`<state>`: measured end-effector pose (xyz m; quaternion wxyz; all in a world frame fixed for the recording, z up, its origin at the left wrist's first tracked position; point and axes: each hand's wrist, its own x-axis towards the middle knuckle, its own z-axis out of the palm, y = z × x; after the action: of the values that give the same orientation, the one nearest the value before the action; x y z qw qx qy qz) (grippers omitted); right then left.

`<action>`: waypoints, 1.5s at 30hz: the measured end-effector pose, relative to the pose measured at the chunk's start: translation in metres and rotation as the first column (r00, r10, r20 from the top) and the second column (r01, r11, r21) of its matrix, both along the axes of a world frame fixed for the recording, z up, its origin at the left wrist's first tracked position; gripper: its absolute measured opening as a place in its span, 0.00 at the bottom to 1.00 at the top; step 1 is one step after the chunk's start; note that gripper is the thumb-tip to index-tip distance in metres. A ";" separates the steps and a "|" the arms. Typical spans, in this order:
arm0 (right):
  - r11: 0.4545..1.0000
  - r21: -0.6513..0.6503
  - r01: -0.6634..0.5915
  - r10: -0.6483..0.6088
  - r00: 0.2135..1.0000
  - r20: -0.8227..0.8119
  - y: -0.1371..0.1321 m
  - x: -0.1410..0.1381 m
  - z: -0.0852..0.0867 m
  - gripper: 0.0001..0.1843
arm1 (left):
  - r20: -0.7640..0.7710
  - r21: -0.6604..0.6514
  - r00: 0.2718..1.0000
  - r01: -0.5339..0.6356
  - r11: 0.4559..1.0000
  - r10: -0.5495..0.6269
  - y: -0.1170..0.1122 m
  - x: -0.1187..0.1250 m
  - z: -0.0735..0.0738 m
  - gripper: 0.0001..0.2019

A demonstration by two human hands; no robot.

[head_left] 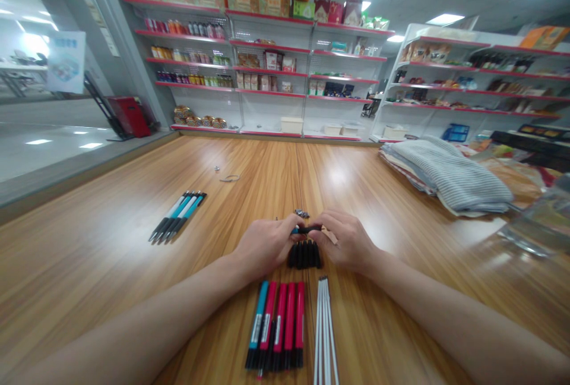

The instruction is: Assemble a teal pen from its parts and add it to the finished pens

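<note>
My left hand (269, 242) is closed around the blue barrel of a pen (307, 229), held level above the table. My right hand (350, 239) pinches the pen's black end. Just below it lies a row of black pen grips (304, 254). Small metal pieces (301, 214) sit beyond my fingers. Nearer to me are several pink pen barrels (289, 319) beside one blue barrel (259, 319), all with black ends. To their right, thin white refills (324, 331) lie side by side with dark tips.
Blue and white pens (178, 217) with dark tips lie at the left. A thin loop (230, 178) and a small shiny piece (217, 168) are farther back. Folded striped cloth (454, 174) and a clear container (541, 221) stand on the right; stocked shelves (271, 52) rise behind the table.
</note>
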<state>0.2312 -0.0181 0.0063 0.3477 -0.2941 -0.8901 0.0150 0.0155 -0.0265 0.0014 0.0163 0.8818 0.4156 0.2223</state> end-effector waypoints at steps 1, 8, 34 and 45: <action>1.000 -0.002 -0.006 0.006 1.000 -0.003 0.000 0.000 0.000 0.07 | -0.009 0.004 1.000 0.001 1.000 -0.001 0.000 0.000 0.000 0.10; 1.000 -0.005 -0.003 0.004 0.999 0.040 -0.002 0.000 0.002 0.07 | -0.049 0.025 0.999 0.006 1.000 -0.005 -0.001 0.001 0.002 0.10; 0.999 0.020 0.038 -0.040 0.994 0.105 -0.003 -0.002 0.002 0.07 | -0.069 0.010 0.997 -0.030 0.999 0.031 -0.002 0.002 0.002 0.09; 0.993 0.098 0.069 -0.082 0.986 0.142 -0.003 -0.005 0.005 0.12 | -0.161 0.045 0.984 -0.069 0.997 0.075 -0.005 0.004 0.002 0.09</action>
<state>0.2262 -0.0214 0.0113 0.2955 -0.3115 -0.9011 -0.0611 0.0196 -0.0313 0.0036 -0.0432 0.8815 0.4427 0.1582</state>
